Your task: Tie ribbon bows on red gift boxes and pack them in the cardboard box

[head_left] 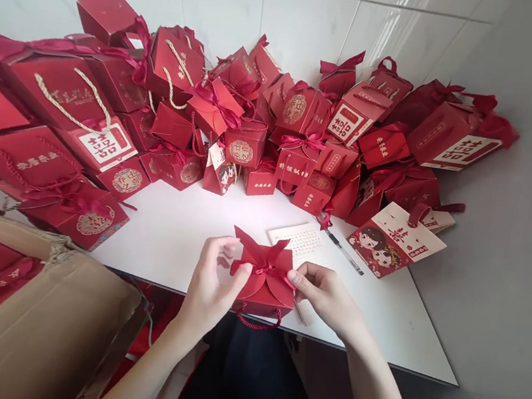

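Note:
A red gift box (267,300) with petal-shaped top flaps and a twisted cord handle (258,324) sits at the near edge of the white table. Across its top a dark red ribbon (264,266) is tied in a bow. My left hand (212,284) is at the box's left side, its thumb against the bow and its fingers curved apart from the thumb. On the right, my right hand (326,294) pinches the right end of the ribbon between thumb and forefinger. Behind the box lies a notebook (307,241) with handwriting, partly covered by it.
Many red gift boxes (248,147) are piled along the tiled wall at the back and left of the table (162,231). A black pen (345,251) and a cartoon-couple box (391,240) lie to the right. An open cardboard carton (65,323) of red boxes stands front left.

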Demonstrator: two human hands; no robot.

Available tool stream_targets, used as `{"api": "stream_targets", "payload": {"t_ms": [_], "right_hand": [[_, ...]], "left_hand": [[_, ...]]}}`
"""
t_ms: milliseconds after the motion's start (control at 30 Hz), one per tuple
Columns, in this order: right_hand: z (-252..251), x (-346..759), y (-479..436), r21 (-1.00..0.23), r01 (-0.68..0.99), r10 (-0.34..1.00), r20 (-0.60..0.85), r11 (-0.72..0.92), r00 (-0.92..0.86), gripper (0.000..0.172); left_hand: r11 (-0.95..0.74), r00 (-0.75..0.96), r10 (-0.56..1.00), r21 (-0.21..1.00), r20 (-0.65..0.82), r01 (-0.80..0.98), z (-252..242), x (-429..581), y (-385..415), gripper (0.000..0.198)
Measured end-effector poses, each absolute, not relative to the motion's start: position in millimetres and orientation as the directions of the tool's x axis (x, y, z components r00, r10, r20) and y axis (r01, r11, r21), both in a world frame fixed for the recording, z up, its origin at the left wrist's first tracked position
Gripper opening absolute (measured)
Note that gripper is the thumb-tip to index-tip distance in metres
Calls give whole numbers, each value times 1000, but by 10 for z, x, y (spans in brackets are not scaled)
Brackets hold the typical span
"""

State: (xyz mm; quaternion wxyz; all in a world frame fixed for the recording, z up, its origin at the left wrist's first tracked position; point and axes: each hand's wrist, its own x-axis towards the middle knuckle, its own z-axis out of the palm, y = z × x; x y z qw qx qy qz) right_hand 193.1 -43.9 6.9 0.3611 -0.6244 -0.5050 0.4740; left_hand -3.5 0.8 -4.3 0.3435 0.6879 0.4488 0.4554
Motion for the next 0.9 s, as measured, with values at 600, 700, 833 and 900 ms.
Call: {"api": "stream_targets", "payload": {"t_ms": [600, 700, 833, 900], "right_hand": [[-206, 2139, -351, -994, -39, 970, -89, -100, -226, 36], [-299, 2133, -348, -983, -136, 974, -91, -121, -210, 36], [-423, 2102, -341, -942, -294, 975, -105, -161, -195, 38], [-459, 2089, -333, -911, -371, 974, -114, -182, -198, 40]], "left_hand": [[105, 610, 791, 992, -44, -65, -326, -181, 213, 33], [115, 617, 787, 987, -20, -115, -348, -176, 214, 33], [123, 603, 798, 981, -7, -151, -366, -158, 196, 32], [122, 585, 811, 980, -8, -156, -369, -145, 190, 32]]}}
